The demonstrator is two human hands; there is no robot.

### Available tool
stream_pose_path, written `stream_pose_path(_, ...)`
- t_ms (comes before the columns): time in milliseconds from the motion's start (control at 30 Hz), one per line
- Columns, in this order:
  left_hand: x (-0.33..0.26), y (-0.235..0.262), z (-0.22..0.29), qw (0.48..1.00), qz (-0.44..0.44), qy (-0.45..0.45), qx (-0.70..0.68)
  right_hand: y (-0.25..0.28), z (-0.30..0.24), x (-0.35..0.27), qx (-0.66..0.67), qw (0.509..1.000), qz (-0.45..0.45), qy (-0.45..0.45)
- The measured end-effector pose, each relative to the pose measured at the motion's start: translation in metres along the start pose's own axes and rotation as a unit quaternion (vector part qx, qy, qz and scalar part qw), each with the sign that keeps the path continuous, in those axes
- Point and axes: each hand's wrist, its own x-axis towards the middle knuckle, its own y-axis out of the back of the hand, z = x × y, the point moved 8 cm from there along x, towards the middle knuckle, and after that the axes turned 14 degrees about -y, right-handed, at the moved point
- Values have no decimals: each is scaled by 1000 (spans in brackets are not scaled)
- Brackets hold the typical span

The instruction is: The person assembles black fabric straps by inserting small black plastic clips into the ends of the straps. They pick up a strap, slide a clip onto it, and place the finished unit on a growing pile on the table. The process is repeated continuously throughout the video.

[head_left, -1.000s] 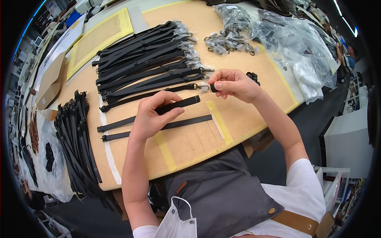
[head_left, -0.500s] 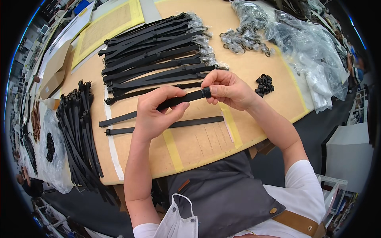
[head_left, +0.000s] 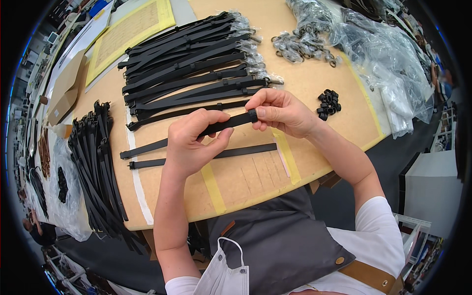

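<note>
Head view, and the small black loop [head_left: 252,115] is now at the tip of the black strap [head_left: 235,121], seemingly around it; a second ago they were apart, so loop and strap are now handled as one. Right hand [head_left: 285,114] pinches the loop, fingers together on it. Left hand [head_left: 192,140] has its fingers clamped on the strap further back, over the worktop [head_left: 300,81]. Just nearer lies a second strap [head_left: 246,150]; beyond, a row of straps [head_left: 187,71]; off right, a pile of loose loops [head_left: 328,104].
</note>
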Motion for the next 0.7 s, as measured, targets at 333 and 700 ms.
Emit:
stream_pose_path(333, 0, -28, 0, 998, -65, 2, -14, -3, 11, 8, -106, 992, 63, 17)
stream_pose_path(700, -5, -24, -9, 997, -73, 21, -19, 111, -104, -22, -576, 609, 494, 232)
